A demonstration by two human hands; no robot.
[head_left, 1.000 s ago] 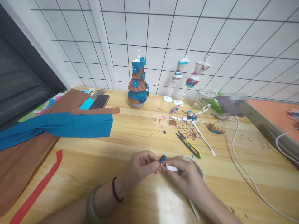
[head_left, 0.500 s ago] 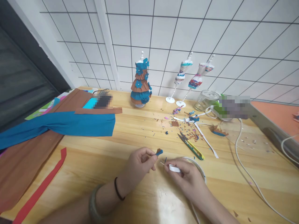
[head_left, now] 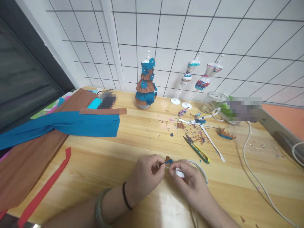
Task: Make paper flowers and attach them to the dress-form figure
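Between the thumb and fingers of my left hand (head_left: 150, 172) is a small pleated piece of brown and blue crepe paper (head_left: 168, 160). Its fanned end sticks out toward the right. My right hand (head_left: 187, 177) is closed on a curled white strip (head_left: 180, 173), and a thin pale tip reaches from its fingertips to the base of the crepe paper. The two hands nearly meet. Partly hidden behind my right hand lies a round, ring-like rim (head_left: 200, 167). Thread snips (head_left: 197, 150) with yellow and green handles rest just beyond it.
Behind stands a small mannequin in a brown and blue ruffled dress (head_left: 146, 85), with two white mannequins (head_left: 187, 77) to its right. Paper scraps (head_left: 197, 133) litter the table. Blue crepe paper (head_left: 95, 125) and a red strip (head_left: 47, 186) lie left. A white cable (head_left: 249, 167) runs along the right.
My left hand has moved right with the crepe paper, closing the gap to my right hand. The pale tip now meets the paper's base. The view has shifted slightly.
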